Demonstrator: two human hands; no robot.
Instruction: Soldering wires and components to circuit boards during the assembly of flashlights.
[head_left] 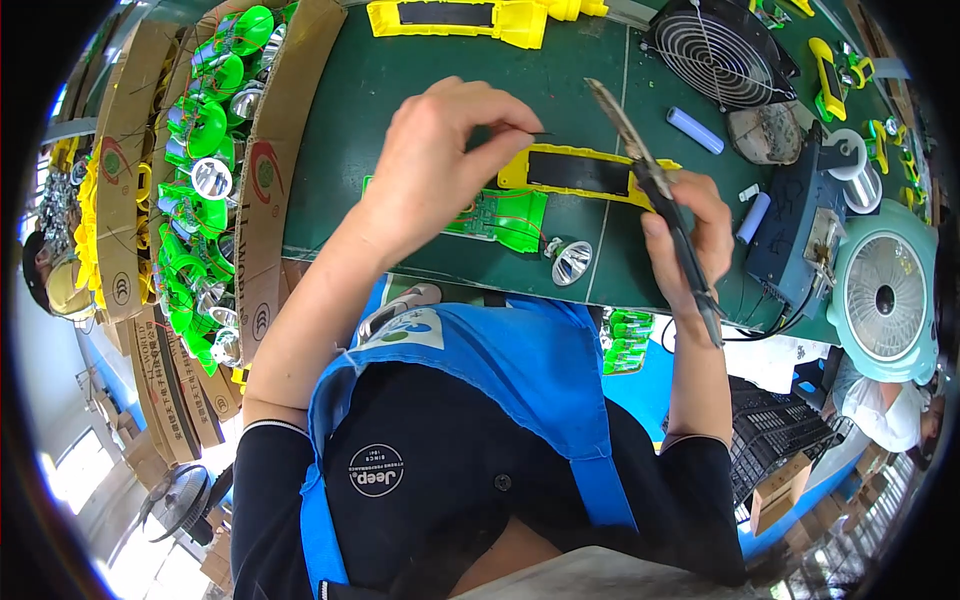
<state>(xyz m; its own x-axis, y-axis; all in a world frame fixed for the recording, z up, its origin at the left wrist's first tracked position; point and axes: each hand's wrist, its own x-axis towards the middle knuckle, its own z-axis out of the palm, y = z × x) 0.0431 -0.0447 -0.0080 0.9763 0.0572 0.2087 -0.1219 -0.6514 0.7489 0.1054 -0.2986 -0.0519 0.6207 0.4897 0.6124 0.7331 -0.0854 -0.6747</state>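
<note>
Over the green table, my left hand (430, 160) is closed, thumb and forefinger pinching a thin dark strand (543, 133), perhaps a wire. My right hand (700, 230) is closed around a long slim tool (655, 185) with a grey metal front and a dark handle; its exact kind is unclear. Between the hands lies a yellow plastic housing (575, 170) with a dark panel. Nearer me, partly hidden by my left hand, is a green lamp part (520, 220) with a circuit board. Thin wires run from it to a silver reflector (571, 263).
On the left, a cardboard box (275, 150) holds several green lamp parts (205, 125). Another yellow housing (455, 18) lies far. Right are a black fan (715, 55), blue cylindrical cells (695, 130), a blue-grey box-shaped device (795, 235), a solder spool (862, 185) and a mint-green fan (885, 295).
</note>
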